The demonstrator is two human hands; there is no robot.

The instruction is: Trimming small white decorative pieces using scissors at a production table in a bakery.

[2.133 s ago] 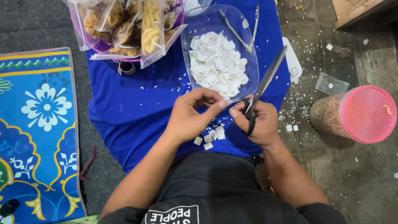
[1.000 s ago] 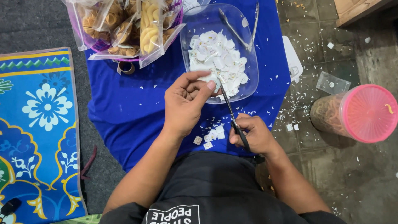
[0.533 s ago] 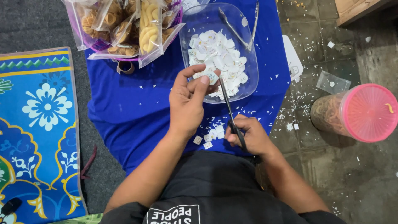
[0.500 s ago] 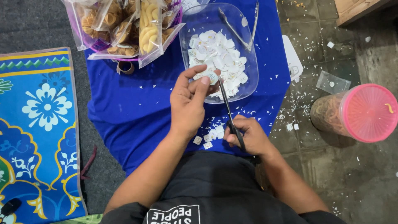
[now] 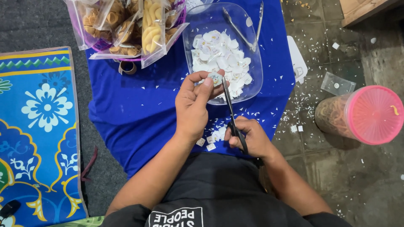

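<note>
Gripping a small round paper label (image 5: 215,78) between thumb and forefinger, the left hand (image 5: 194,104) holds it over the clear tray's (image 5: 252,80) six o'clock rim. At five o'clock, the right hand (image 5: 249,136) is clamped on scissors (image 5: 230,110), blades at the label's edge. Many trimmed labels (image 5: 221,59) already fill the tray; a few uncut squares (image 5: 212,138) wait on the blue cloth (image 5: 130,105).

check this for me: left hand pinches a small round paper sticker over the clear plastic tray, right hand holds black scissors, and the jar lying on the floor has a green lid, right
Not quite: the jar's lid is pink, not green, as the head view shows. The rest holds: the left hand pinches a small round paper sticker over the clear plastic tray, and the right hand holds black scissors.
</note>
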